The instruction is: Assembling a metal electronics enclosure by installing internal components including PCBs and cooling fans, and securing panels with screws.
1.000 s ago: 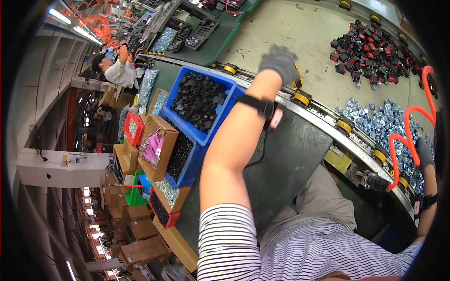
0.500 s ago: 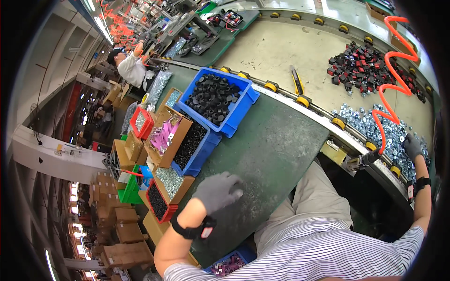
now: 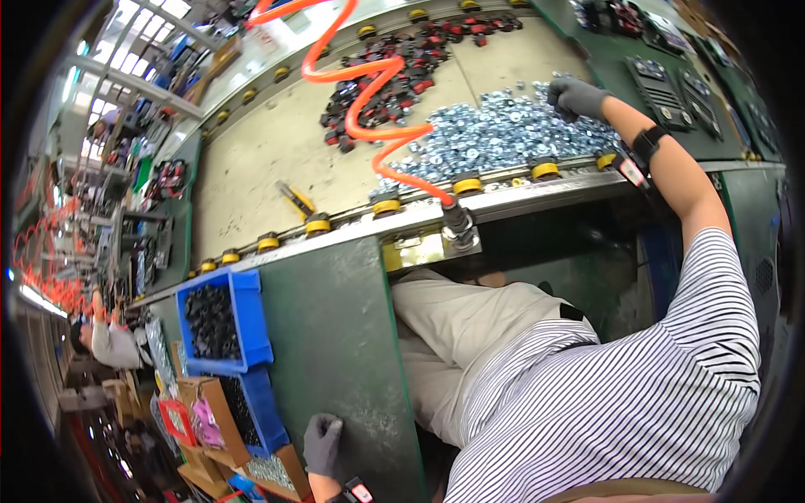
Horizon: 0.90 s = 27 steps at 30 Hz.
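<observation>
My right hand (image 3: 579, 99), in a dark grey glove, is at the right end of a large pile of small silvery metal parts (image 3: 495, 130), over the pale work surface. Its fingers are curled, and whatever they may hold is hidden. My left hand (image 3: 322, 446), also gloved, is low over the dark green tabletop (image 3: 335, 335), beside a cardboard box of small metal screws (image 3: 270, 471). Its fingers look bent inward with the thumb alongside; nothing can be made out in them.
An orange coiled hose (image 3: 360, 109) runs down to a driver tool (image 3: 457, 225) at the rail. Black-and-red parts (image 3: 394, 59) lie behind. A utility knife (image 3: 295, 199) lies near yellow-black rollers (image 3: 317, 224). A blue bin (image 3: 251, 314) holds black caps. Another person (image 3: 113, 344) works far left.
The view has swung to the right, so everything appears shifted left. My right hand remains at the metal parts, now at their far right end. My left hand stays over the green tabletop.
</observation>
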Available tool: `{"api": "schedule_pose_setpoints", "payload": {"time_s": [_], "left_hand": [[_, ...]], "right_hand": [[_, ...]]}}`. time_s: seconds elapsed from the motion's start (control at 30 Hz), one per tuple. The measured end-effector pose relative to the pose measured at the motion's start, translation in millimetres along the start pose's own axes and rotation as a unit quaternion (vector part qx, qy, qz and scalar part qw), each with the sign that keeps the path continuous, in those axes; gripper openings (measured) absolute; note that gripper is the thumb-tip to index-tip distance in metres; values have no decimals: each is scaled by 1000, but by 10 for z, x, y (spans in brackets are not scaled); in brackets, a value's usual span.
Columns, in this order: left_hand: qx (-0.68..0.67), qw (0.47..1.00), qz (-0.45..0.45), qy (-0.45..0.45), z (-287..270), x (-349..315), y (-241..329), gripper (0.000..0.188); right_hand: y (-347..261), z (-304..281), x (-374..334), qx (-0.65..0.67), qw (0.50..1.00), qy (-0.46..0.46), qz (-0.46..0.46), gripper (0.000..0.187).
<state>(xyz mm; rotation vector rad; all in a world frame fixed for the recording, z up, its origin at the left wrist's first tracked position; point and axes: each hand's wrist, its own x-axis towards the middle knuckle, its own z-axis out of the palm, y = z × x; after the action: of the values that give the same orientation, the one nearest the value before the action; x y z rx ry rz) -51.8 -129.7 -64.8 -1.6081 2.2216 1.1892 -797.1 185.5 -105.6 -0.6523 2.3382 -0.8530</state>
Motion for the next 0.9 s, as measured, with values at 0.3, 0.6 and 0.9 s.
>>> {"api": "schedule_pose_setpoints", "payload": {"time_s": [0.3, 0.6, 0.9], "left_hand": [[29, 998, 50, 12, 28, 12, -2, 33], [97, 994, 49, 10, -22, 58, -91, 34], [159, 986, -12, -46, -129, 166, 166, 31]], "right_hand": [[-164, 96, 617, -308, 947, 89, 7, 39], [-194, 38, 970, -315, 944, 95, 4, 37], [556, -930, 33, -213, 958, 190, -11, 25]]}}
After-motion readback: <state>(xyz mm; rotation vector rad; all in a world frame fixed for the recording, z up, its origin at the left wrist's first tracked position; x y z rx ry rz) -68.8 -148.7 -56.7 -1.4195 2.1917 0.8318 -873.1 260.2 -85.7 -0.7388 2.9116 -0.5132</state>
